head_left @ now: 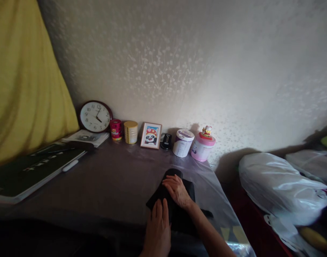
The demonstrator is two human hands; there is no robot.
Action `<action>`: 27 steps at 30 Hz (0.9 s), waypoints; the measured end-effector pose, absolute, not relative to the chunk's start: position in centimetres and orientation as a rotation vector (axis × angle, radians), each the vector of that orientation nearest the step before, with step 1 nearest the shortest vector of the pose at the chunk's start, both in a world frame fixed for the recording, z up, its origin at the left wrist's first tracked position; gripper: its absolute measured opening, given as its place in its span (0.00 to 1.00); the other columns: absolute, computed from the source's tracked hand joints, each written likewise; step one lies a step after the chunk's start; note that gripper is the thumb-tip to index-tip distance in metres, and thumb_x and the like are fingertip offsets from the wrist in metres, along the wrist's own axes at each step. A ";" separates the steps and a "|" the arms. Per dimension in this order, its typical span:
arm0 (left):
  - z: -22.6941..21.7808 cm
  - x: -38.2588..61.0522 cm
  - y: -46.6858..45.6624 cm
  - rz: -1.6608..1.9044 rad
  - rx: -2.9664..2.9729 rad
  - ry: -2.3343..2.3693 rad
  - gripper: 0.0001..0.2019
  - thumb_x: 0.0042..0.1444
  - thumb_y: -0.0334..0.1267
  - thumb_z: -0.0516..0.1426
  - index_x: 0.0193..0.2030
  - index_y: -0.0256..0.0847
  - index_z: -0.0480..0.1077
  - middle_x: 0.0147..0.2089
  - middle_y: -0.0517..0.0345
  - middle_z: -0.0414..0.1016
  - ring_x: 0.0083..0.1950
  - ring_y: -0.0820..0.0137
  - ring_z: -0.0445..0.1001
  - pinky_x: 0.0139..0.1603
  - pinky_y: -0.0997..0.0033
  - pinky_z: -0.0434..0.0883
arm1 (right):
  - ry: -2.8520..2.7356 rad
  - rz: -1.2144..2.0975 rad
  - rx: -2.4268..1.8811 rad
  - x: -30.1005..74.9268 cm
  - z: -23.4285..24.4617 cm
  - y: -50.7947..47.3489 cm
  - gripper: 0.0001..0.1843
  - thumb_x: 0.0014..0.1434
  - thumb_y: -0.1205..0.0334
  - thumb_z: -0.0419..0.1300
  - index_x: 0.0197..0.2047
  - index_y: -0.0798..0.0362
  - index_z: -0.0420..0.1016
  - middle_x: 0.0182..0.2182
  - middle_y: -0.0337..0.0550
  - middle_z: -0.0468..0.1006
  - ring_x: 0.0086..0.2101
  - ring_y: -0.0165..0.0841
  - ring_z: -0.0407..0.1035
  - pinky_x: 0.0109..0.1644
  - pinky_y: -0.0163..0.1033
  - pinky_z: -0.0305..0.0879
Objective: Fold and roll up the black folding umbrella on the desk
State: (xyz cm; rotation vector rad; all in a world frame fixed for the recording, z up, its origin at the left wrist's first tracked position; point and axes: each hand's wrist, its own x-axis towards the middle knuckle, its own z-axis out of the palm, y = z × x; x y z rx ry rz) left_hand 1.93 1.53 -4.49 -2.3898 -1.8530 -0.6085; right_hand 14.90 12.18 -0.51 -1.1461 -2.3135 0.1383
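Note:
A piece of black cloth, partly folded, lies near the right side of the table. My left hand rests on its near left part, fingers stretched forward and lying flat. Farther up, my right hand lies across the top of the cloth with its fingers extended to the left. Both palms face down, and neither hand grips the fabric visibly. A narrow dark strip sticks out to the right beneath my right forearm. The cloth's near edge is dark and partly hidden by my arms.
Along the wall stand a clock, a red tin, a yellow-lidded can, a framed panda picture, a small black device, a white tub and a pink tub. A large dark book lies left. Plastic bags sit right.

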 end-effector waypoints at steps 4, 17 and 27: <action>-4.2 1.9 1.6 -0.597 -2.438 -1.867 0.28 0.52 0.28 0.49 0.62 0.34 0.54 0.61 0.41 0.61 0.60 0.58 0.62 0.54 0.60 0.67 | -2.128 0.107 -1.300 16.2 -0.9 16.2 0.17 0.63 0.60 0.45 0.44 0.51 0.75 0.45 0.46 0.77 0.52 0.37 0.64 0.58 0.49 0.54; -1.0 0.8 0.6 -0.304 -2.679 -1.935 0.38 0.46 0.22 0.47 0.66 0.29 0.40 0.67 0.39 0.48 0.66 0.57 0.51 0.60 0.58 0.60 | -1.262 0.652 -1.819 25.4 -2.5 10.3 0.21 0.52 0.44 0.50 0.28 0.51 0.73 0.24 0.42 0.75 0.26 0.34 0.70 0.25 0.35 0.63; -0.2 0.8 0.4 -0.245 -2.759 -2.058 0.41 0.43 0.20 0.46 0.66 0.30 0.36 0.68 0.40 0.43 0.68 0.58 0.45 0.63 0.59 0.54 | -1.197 0.778 -1.738 21.4 -0.3 8.6 0.26 0.47 0.39 0.53 0.32 0.55 0.74 0.23 0.39 0.71 0.26 0.32 0.66 0.24 0.33 0.59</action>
